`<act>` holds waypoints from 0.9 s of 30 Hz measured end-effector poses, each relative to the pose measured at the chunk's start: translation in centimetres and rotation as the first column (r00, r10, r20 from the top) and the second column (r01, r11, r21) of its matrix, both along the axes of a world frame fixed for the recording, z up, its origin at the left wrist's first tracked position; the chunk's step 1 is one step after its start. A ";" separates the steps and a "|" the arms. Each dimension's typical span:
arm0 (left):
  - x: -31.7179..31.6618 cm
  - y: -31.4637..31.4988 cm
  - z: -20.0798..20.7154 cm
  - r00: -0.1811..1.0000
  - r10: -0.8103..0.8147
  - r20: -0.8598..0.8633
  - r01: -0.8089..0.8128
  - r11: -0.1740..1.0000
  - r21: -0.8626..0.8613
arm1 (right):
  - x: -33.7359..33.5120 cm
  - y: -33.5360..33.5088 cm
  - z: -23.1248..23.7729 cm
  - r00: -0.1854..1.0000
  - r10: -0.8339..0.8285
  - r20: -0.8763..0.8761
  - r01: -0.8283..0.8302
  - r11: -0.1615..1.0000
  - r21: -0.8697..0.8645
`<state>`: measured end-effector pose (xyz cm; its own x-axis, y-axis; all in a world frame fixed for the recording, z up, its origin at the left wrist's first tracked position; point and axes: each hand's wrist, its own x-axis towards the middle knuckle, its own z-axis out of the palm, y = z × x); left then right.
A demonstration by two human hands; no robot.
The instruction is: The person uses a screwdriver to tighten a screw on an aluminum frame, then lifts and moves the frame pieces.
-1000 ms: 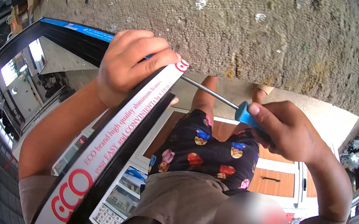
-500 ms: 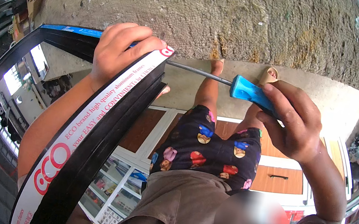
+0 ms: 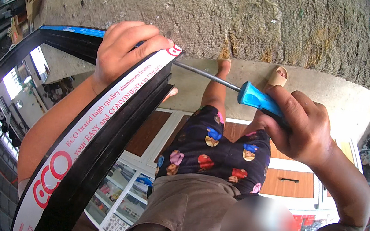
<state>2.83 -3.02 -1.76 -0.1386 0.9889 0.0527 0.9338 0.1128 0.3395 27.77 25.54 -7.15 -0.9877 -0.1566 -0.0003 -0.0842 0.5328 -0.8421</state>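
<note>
Black along its sides, the frame (image 3: 109, 147) filled the left, one member slanting from the lower edge up toward the carpeted surface (image 3: 254, 26), with a red-printed white strip (image 3: 106, 109) along it. At that member's upper end the left hand (image 3: 120, 56) had its fingers wrapped over the edge — a closed hold. Just right of it, the screwdriver (image 3: 249, 95) met the frame; its tip was hidden (how deep it went, I could not tell). Its long axis ran rightward and slightly down the picture, across the slanting member. Farthest right, the right hand (image 3: 308, 128) closed fingers and thumb round the blue handle. From that grip, the shaft pointed left to the frame end — nearer the left hand.
</note>
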 end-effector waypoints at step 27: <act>0.1 0.0 0.1 0.998 0.048 0.033 -0.048 0.999 0.001 | -3.0 1.1 3.8 0.622 0.136 0.771 0.343 0.838 -0.424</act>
<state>2.92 -3.02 -1.63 -0.1875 0.9810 0.0492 0.9157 0.1565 0.3700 24.76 26.60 -3.37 -0.6677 -0.2653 -0.6956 0.7232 -0.0095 -0.6906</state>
